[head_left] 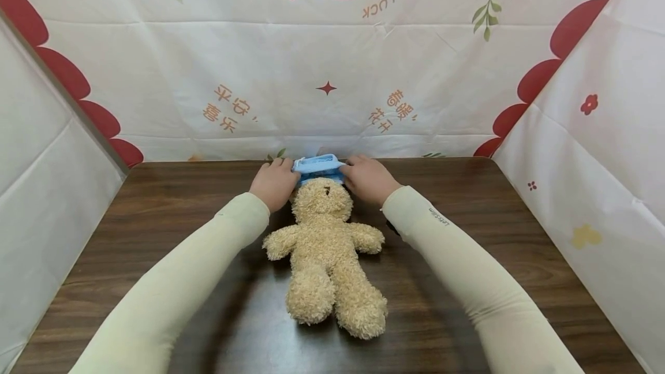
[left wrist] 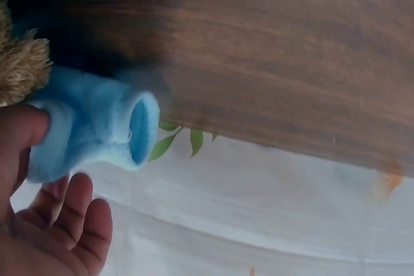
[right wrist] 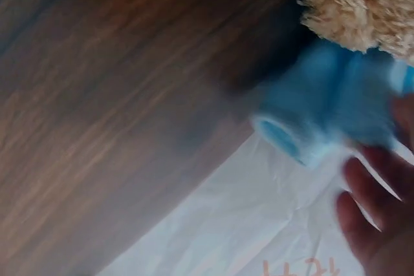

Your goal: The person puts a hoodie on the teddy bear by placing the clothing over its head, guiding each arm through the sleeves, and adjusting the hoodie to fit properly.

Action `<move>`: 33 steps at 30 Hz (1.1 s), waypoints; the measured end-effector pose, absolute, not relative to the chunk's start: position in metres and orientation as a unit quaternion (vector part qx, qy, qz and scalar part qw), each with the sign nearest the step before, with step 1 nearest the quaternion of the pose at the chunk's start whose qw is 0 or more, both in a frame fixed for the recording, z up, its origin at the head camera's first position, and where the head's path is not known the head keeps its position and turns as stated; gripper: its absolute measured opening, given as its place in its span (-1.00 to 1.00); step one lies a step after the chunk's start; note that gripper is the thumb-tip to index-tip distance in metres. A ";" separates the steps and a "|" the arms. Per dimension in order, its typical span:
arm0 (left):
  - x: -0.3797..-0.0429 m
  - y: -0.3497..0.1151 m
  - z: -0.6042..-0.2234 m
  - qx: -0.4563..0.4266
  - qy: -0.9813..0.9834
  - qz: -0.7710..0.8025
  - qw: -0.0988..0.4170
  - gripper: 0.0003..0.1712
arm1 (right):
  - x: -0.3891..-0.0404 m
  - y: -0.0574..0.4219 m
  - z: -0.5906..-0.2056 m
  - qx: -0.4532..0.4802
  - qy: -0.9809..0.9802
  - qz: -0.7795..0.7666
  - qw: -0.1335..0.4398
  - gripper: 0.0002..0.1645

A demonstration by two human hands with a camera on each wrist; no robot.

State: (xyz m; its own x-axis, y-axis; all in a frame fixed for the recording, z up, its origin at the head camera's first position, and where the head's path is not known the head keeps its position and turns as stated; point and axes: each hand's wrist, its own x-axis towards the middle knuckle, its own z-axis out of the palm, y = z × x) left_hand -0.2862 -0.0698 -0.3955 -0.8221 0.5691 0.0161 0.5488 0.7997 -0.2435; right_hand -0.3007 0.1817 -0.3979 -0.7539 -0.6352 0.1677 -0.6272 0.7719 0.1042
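A tan teddy bear lies on the table with its head toward the back edge and its legs toward me. At the top of its head is a small light-blue garment. My left hand pinches the garment's left side, and my right hand grips its right side. In the left wrist view, thumb and fingers hold the cloth beside a short sleeve with an open cuff. A matching sleeve shows, blurred, in the right wrist view. The bear's ears are hidden.
The dark wood table ends at a white printed cloth hanging close behind the garment. White cloth walls stand at both sides. Something small and black shows beneath my right cuff.
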 end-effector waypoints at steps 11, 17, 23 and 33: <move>-0.284 -0.070 -0.394 -0.334 -0.937 0.054 0.090 -0.78 | -0.304 0.182 -0.400 0.271 -0.953 0.093 0.102 -0.75; -0.283 -0.072 -0.397 -0.355 -0.926 0.053 0.115 -0.80 | -0.302 0.185 -0.405 0.343 -0.933 0.023 0.101 -0.73; -0.284 -0.071 -0.400 -0.333 -0.936 0.079 0.081 -0.82 | -0.300 0.185 -0.410 0.367 -0.923 0.007 0.113 -0.73; -0.287 -0.070 -0.413 -0.312 -0.946 0.089 0.005 -0.79 | -0.305 0.188 -0.427 0.368 -0.924 -0.007 0.105 -0.76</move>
